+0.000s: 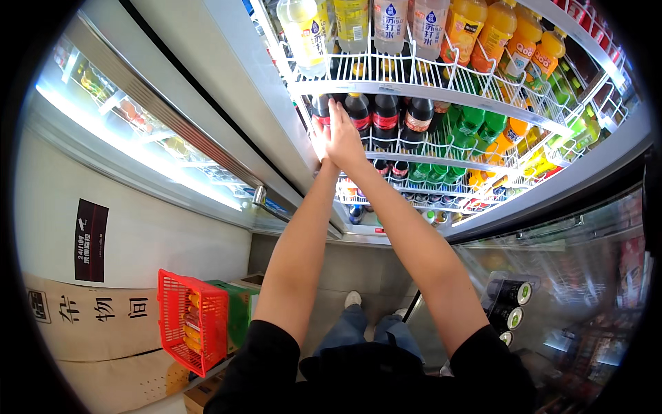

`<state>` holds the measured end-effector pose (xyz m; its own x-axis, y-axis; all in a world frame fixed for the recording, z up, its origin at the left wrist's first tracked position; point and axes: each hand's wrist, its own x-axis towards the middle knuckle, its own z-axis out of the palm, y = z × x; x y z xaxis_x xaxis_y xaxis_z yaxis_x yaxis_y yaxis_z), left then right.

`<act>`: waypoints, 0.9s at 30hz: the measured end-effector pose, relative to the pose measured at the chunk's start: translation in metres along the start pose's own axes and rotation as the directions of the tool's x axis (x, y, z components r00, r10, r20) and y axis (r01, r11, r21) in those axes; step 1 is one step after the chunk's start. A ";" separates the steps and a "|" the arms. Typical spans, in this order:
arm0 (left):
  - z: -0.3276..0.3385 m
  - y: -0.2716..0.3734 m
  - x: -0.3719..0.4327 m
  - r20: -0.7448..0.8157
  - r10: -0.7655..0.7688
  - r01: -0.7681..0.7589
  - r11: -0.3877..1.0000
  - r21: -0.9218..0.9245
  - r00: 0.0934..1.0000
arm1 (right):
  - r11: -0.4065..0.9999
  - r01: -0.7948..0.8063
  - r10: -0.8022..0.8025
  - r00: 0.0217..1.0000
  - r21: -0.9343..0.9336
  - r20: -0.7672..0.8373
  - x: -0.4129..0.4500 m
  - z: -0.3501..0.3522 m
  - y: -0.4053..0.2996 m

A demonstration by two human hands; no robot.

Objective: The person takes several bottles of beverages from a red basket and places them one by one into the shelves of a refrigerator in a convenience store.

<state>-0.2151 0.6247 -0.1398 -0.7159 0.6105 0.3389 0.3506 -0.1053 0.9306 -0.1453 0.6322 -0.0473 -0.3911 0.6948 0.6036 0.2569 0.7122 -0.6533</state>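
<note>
Both arms reach into a lit drinks fridge. My left hand (319, 138) is at the left end of the second visible wire shelf (450, 150), beside a dark cola bottle (321, 107) with a red label. My right hand (342, 135) overlaps it at the wrist, its fingers pointing up along that bottle. Whether either hand grips the bottle cannot be made out. More cola bottles (385, 120) stand to the right, then green soda bottles (468, 124). On the shelf above are clear soda water bottles (390, 26) and orange juice bottles (463, 28).
A red plastic basket (220, 310) holding orange-coloured packages stands at lower left by a green box (243, 305). Left of the open fridge is a second, closed glass door with a metal handle (259, 195). An open glass door (584, 248) stands at right, near several black cans (509, 292).
</note>
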 end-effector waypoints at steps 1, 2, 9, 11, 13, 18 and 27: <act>0.003 -0.001 0.001 0.012 -0.009 0.009 1.000 -0.009 1.000 | 1.000 -0.004 0.004 1.000 -0.008 0.002 -0.003 -0.002 0.001; 0.003 -0.002 0.000 0.018 -0.028 0.029 0.999 -0.021 0.999 | 1.000 -0.006 0.006 0.999 0.013 0.033 -0.007 -0.003 0.002; 0.006 -0.004 0.003 0.100 -0.147 0.162 0.974 -0.157 0.984 | 0.995 -0.023 0.009 0.989 0.095 0.146 -0.009 -0.017 0.013; 0.005 -0.005 0.003 0.132 -0.196 0.222 0.949 -0.224 0.972 | 0.982 -0.044 0.007 0.981 0.183 0.196 -0.011 -0.024 0.013; 0.000 -0.008 0.003 0.175 -0.260 0.304 0.898 -0.317 0.950 | 0.960 -0.121 0.067 0.975 0.252 0.214 -0.016 -0.032 0.007; 0.000 -0.015 0.007 0.259 -0.389 0.467 0.726 -0.505 0.884 | 0.950 -0.183 0.111 0.955 0.253 0.277 -0.029 -0.050 0.004; -0.005 -0.004 0.003 0.059 -0.151 0.139 0.975 0.170 0.987 | 0.890 -0.331 0.232 0.921 0.314 0.313 -0.070 -0.062 0.026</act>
<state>-0.2216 0.6236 -0.1415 -0.7237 0.6647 0.1856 0.3454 0.1160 0.9313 -0.0569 0.6082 -0.0781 -0.5773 0.7735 0.2614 0.0803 0.3724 -0.9246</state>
